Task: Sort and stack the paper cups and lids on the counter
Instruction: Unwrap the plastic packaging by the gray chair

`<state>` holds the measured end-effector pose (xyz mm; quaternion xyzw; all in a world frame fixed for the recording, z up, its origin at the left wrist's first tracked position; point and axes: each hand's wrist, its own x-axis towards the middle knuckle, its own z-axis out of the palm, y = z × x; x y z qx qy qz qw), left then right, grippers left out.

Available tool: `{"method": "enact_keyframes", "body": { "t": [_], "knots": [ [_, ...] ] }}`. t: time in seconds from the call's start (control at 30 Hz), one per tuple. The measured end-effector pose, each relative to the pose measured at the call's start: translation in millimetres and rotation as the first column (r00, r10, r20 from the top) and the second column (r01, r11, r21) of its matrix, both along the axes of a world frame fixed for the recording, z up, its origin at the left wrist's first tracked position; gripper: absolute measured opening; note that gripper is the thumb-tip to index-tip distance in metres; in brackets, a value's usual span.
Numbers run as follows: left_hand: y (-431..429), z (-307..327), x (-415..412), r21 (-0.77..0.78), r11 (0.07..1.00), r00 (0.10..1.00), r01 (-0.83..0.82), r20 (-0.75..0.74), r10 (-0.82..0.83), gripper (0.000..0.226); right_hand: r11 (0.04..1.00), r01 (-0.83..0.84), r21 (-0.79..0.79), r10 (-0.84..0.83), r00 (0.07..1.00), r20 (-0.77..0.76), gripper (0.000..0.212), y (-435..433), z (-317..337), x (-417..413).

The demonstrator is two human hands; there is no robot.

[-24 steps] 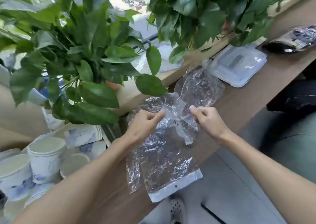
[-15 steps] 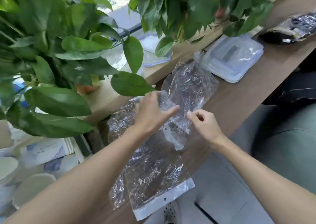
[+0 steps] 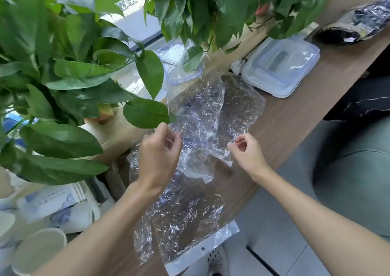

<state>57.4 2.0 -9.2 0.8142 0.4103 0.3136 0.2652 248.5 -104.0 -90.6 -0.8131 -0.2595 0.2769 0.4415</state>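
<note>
A crinkled clear plastic bag [image 3: 200, 115] is lifted off the wooden counter [image 3: 295, 115]. My left hand [image 3: 158, 157] pinches its left edge and my right hand [image 3: 247, 151] pinches its right edge, holding the mouth apart. A second clear bag [image 3: 185, 216] with a white header strip lies flat on the counter below my hands. White paper cups [image 3: 40, 248] with blue print crowd the lower left corner, some upright and some lying in a nested stack [image 3: 54, 199]. No lids are clearly visible.
Large green leafy plants [image 3: 63, 75] overhang the left and top of the counter. A clear plastic lidded box [image 3: 282, 64] sits at the right back, a dark shiny packet [image 3: 354, 26] beyond it. A teal seat [image 3: 354, 170] is at the right.
Both hands have raised the upper bag and drawn its edges apart. The camera has shifted right, so fewer cups show at the left.
</note>
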Motion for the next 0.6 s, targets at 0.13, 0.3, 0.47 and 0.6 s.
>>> {"method": "enact_keyframes", "body": {
  "t": [0.13,0.3,0.47,0.6],
  "knots": [
    [6,1,-18,0.017,0.998,0.995,-0.056,-0.076,0.058,0.033,0.989,-0.126,-0.073,0.130,0.989,0.064,0.033,6,-18,-6],
    [9,-5,-30,-0.038,0.996,0.991,-0.086,-0.104,0.081,0.030,0.925,-0.282,-0.256,0.354,0.883,0.307,0.074,14,-29,-19],
    [7,-7,-35,-0.074,0.992,0.987,-0.107,-0.132,0.096,0.030,0.819,-0.345,-0.458,0.506,0.811,0.295,0.097,15,-43,-24],
    [5,-6,-35,-0.070,0.993,0.985,-0.093,-0.153,0.081,0.031,0.848,-0.252,-0.466,0.463,0.779,0.422,0.077,17,-54,-22]
  ]
}}
